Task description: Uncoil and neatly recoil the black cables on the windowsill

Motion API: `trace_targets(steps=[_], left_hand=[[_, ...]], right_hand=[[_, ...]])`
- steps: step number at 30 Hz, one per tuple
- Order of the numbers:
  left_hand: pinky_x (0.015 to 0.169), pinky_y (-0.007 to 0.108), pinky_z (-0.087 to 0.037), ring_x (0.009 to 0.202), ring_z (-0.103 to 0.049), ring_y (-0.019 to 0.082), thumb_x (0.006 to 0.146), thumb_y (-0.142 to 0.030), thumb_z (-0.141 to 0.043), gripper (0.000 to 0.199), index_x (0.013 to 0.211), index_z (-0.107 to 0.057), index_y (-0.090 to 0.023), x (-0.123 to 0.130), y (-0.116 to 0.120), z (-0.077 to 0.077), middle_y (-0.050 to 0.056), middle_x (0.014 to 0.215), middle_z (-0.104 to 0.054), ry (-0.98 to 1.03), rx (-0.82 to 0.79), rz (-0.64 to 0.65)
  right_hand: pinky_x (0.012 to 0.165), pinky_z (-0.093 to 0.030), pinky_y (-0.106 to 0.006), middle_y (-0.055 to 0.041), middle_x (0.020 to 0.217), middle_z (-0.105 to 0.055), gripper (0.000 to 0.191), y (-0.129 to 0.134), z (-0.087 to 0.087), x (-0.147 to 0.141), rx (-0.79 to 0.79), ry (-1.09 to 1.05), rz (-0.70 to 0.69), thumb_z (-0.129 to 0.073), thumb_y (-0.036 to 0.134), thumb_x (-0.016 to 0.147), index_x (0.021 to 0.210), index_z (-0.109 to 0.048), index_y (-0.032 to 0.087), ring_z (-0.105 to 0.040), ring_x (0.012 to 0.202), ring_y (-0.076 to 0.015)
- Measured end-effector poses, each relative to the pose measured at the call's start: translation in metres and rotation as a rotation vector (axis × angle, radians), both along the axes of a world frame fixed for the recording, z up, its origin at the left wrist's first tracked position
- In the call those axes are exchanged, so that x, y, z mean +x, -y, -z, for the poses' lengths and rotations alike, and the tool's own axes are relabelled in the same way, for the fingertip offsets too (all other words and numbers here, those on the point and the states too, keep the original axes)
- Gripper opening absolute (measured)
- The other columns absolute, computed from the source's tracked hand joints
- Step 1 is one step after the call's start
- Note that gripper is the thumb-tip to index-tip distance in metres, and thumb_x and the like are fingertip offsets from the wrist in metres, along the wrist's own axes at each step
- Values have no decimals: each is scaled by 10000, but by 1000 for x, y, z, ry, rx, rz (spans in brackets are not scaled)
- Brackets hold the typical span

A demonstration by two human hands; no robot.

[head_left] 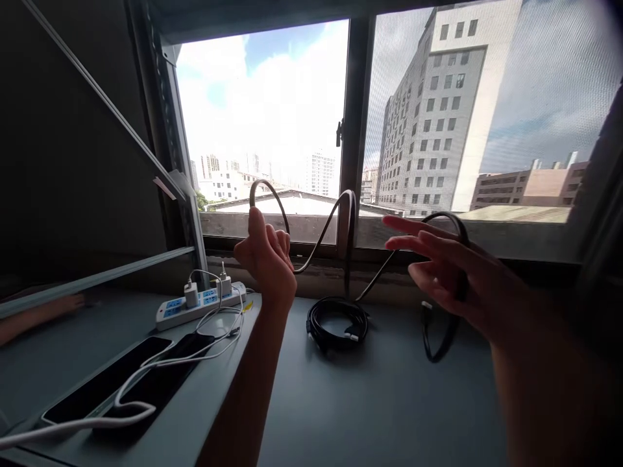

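My left hand (267, 256) is raised above the table, its fingers curled and its thumb up, closed on a black cable (324, 230). The cable loops up from this hand and runs in loose waves to the right. My right hand (448, 269) is at the right with two fingers stretched out to the left and the others bent; cable loops hang around it, and a connector end dangles below. Between the hands, a coiled black cable (337, 324) lies on the table near the wall, with pale connector tips.
A white power strip (202, 305) with two chargers stands at the left rear. Two dark phones (111, 379) lie at the left with white cables (141, 370) over them. Another person's arm (43, 318) is at the far left. Behind is a window frame (357, 130).
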State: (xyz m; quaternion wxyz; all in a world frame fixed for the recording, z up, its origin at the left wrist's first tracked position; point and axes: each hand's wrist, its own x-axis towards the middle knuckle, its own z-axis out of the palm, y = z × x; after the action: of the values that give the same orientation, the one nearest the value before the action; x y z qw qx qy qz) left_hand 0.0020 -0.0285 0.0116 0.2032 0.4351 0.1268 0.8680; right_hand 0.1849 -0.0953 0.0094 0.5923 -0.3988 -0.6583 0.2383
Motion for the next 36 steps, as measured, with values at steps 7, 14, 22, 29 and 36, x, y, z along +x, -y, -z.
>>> trace_targets(steps=[7,14,22,29,36], left_hand=[[373,250,-151,335,-157,41,840,-443,-470,632,363,-165,-163,34,13,14,-49,345,-160,-196,-5,131],[359,243,-143,316,-207,35,852,-441,-469,619,339,-258,-167,36,6,21,-48,331,-211,-391,-19,230],[252,182,-133,214,-239,46,807,-408,-518,456,438,-381,-177,4,-6,4,-72,285,-267,-464,-149,332],[344,204,-369,329,-446,116,748,-333,-505,164,787,-531,-176,-29,-11,-7,-53,384,-444,-455,-302,614],[356,219,-354,330,-438,124,812,-413,-433,388,985,-586,-101,-38,-13,-10,-61,365,-341,-610,-554,1132]], right_hand=[[273,-144,-141,26,482,-516,565,-12,2,-27,-291,12,-221,-525,566,766,1209,-554,216,-366,320,-47],[269,-185,-144,47,528,-499,444,-16,4,-30,-120,-92,-108,-588,469,759,1105,-622,193,-310,307,-14],[257,-114,-190,77,406,-318,488,-6,-7,19,-2,-222,325,-647,562,659,975,-683,192,-210,286,-21],[307,-70,-218,71,400,-243,325,11,-5,44,73,-289,437,-663,504,689,871,-708,238,-196,308,-16],[256,-153,-211,70,344,-360,445,9,-1,40,35,-35,343,-664,552,651,922,-696,200,-257,246,-44]])
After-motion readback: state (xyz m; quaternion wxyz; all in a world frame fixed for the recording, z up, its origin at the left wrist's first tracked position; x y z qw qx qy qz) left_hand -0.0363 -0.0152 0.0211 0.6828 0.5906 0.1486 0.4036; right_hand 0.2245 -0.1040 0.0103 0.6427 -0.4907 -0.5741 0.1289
